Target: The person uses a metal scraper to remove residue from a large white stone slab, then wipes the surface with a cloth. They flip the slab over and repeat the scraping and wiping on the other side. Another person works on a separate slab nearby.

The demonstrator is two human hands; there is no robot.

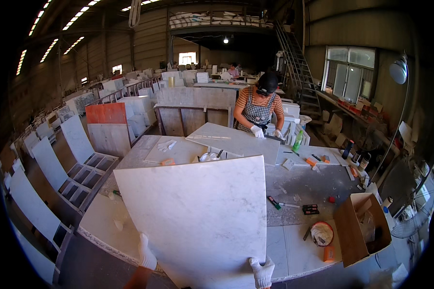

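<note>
White veined marble slab [197, 216] stands tilted on workbench.

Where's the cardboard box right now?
In the head view, the open cardboard box sits at the workbench's right corner, right of the big marble slab, beside a round tub.

Dim hall lit by ceiling strip lights [48, 48] and windows [349, 72]; sharp centre, fisheye bending, black corners

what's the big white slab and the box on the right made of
The big slab, gripped along its lower edge by the gloved left hand and right hand, looks like white marble or similar stone: pale surface with faint grey veins, matte finish. The open box looks like plain brown cardboard with folded flaps.
</note>
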